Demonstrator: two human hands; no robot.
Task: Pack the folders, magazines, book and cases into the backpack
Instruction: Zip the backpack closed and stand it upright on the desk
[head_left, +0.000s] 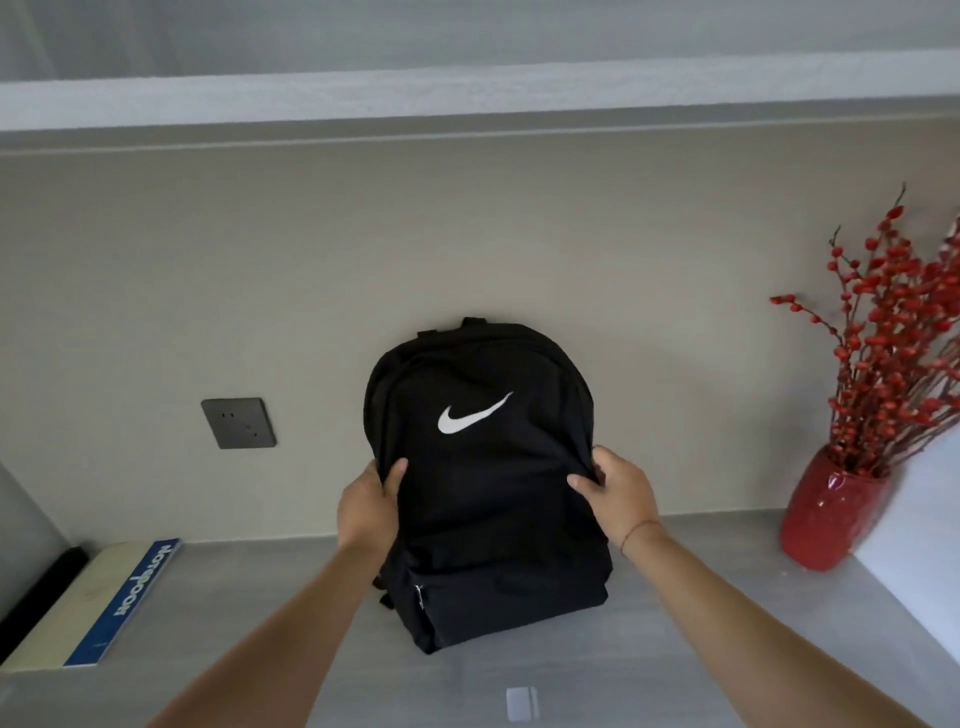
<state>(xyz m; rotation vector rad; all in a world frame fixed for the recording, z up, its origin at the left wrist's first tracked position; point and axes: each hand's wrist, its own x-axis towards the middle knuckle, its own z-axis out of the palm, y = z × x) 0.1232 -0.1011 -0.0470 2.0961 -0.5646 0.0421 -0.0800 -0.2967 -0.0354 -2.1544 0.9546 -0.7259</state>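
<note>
A black backpack (483, 483) with a white swoosh logo stands upright on the grey desk (260, 597), leaning against the beige wall, its zips closed as far as I can see. My left hand (369, 506) grips its left side, thumb on the front fabric. My right hand (615, 493) grips its right side, fingers pinching the fabric. At the left edge of the desk lies a book (93, 608) with a blue spine and cream page block. No folders, magazines or cases are in view.
A red vase (826, 514) with red berry branches stands at the right of the desk. A white surface (919, 530) fills the far right. A dark wall socket (239, 423) sits left of the backpack. A shelf runs overhead.
</note>
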